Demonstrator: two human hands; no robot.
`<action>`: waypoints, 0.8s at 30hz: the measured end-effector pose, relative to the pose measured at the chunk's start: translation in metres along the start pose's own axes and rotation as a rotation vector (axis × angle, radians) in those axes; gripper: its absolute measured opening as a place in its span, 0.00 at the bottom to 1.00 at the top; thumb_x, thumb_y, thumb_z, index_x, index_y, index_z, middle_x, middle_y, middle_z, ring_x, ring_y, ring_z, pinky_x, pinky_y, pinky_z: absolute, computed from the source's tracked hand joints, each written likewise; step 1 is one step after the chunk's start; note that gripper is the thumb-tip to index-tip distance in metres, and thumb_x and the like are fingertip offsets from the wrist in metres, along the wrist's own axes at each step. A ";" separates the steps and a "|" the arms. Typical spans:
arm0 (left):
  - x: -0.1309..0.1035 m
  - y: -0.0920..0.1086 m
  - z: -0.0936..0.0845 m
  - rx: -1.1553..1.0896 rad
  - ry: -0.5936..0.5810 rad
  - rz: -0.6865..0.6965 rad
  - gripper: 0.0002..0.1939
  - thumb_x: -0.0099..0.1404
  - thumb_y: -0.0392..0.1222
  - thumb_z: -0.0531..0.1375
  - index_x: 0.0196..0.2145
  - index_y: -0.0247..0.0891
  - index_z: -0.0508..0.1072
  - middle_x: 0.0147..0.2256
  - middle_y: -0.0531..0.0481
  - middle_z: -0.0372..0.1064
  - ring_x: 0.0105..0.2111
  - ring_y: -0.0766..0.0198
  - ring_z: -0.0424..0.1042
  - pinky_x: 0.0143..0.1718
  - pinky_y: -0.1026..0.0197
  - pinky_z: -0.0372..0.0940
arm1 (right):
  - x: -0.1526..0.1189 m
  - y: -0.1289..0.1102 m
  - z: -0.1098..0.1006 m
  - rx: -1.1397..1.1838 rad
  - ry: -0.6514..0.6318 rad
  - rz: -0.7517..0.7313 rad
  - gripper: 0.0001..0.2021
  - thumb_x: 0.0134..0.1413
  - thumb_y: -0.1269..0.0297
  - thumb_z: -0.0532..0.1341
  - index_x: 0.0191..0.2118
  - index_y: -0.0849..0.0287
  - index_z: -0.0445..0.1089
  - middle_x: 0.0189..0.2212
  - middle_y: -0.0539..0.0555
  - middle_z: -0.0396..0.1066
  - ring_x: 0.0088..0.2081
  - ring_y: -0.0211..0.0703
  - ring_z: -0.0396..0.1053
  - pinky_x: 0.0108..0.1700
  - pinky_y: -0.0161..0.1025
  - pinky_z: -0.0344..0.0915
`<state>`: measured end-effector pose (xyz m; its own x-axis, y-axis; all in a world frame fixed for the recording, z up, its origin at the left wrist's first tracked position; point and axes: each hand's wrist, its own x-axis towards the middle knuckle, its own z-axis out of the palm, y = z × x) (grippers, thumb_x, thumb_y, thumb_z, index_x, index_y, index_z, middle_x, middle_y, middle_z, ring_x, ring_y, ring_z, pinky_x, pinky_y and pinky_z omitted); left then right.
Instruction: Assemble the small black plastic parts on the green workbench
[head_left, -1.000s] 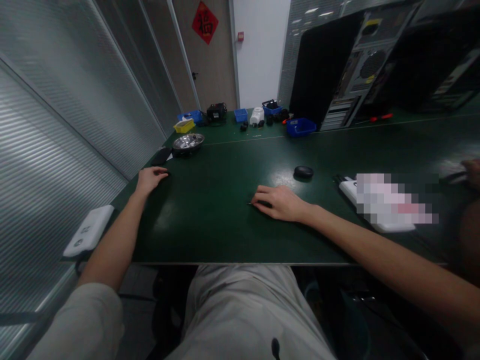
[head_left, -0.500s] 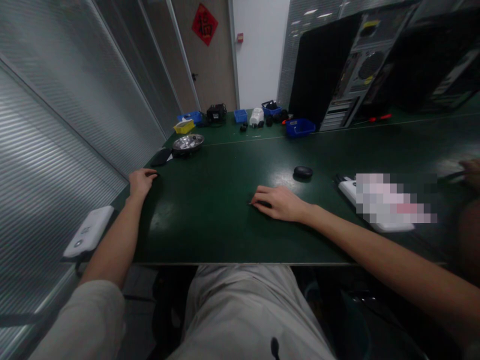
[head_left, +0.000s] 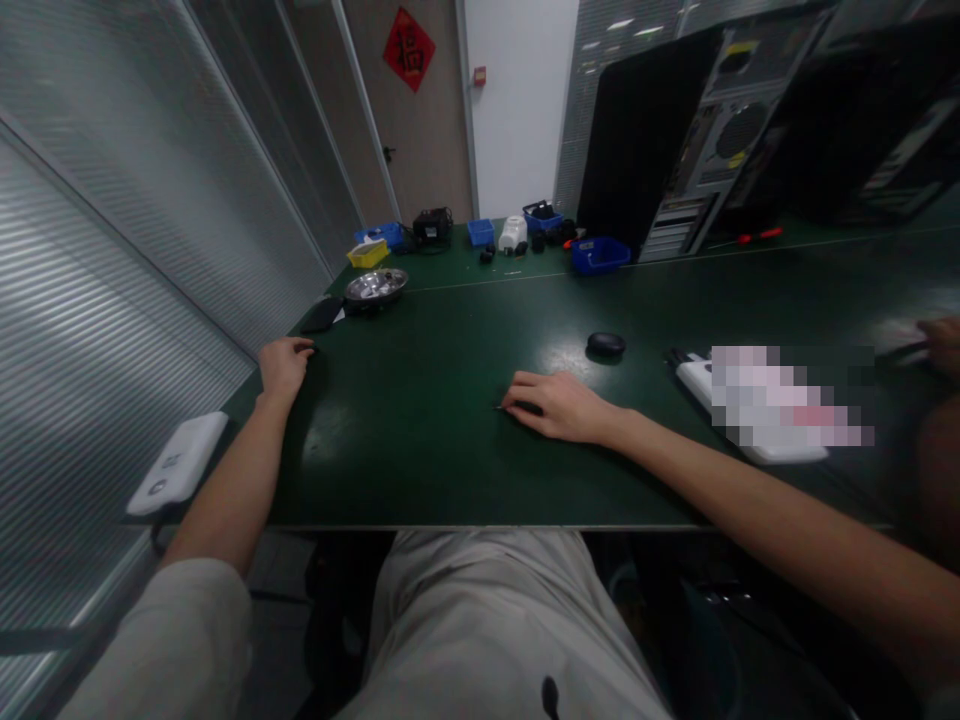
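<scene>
My left hand (head_left: 283, 368) rests at the left side of the green tabletop (head_left: 405, 420), its fingers pinched together. A small dark bit shows at the fingertips, too small to name. My right hand (head_left: 559, 405) lies on the middle of the table with thumb and fingers closed. From its fingertips a thin, short tip (head_left: 497, 407) sticks out to the left; the rest of that thing is hidden in the hand. Beyond the right hand sits a black, rounded thing like a computer mouse (head_left: 606, 345), apart from the fingers.
A metal dish (head_left: 376, 287) holds small parts, beside a dark flat pad (head_left: 322, 315). Blue bins (head_left: 600, 256) and a yellow tray (head_left: 368, 253) stand at the back, near an opened computer case (head_left: 697, 150). White devices lie left (head_left: 180, 462) and right (head_left: 701, 385). Another person's hand (head_left: 941, 345) is far right.
</scene>
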<state>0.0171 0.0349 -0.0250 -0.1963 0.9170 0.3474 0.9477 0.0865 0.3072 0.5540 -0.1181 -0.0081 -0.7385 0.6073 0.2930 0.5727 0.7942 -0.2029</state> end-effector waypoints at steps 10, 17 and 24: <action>-0.003 0.012 -0.005 0.270 -0.020 0.124 0.21 0.66 0.35 0.57 0.53 0.32 0.81 0.51 0.36 0.77 0.53 0.46 0.74 0.58 0.53 0.64 | 0.001 -0.001 -0.001 -0.002 -0.013 0.000 0.13 0.71 0.59 0.55 0.51 0.55 0.75 0.46 0.55 0.73 0.35 0.39 0.70 0.33 0.37 0.56; -0.005 0.019 -0.007 0.358 -0.059 0.115 0.21 0.67 0.36 0.57 0.54 0.32 0.80 0.50 0.34 0.77 0.52 0.44 0.74 0.55 0.52 0.66 | 0.001 -0.001 0.000 0.000 -0.002 -0.004 0.13 0.71 0.60 0.56 0.51 0.54 0.75 0.46 0.55 0.73 0.35 0.39 0.70 0.34 0.37 0.56; -0.004 0.016 -0.004 0.360 -0.041 0.128 0.20 0.67 0.36 0.56 0.52 0.32 0.81 0.49 0.33 0.76 0.50 0.44 0.75 0.52 0.51 0.67 | 0.001 -0.001 -0.001 -0.013 -0.016 0.006 0.13 0.71 0.59 0.55 0.51 0.55 0.75 0.46 0.55 0.73 0.35 0.39 0.70 0.33 0.36 0.56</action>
<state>0.0322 0.0310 -0.0181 -0.0670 0.9435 0.3245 0.9931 0.0946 -0.0700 0.5529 -0.1187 -0.0065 -0.7403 0.6125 0.2771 0.5820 0.7902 -0.1921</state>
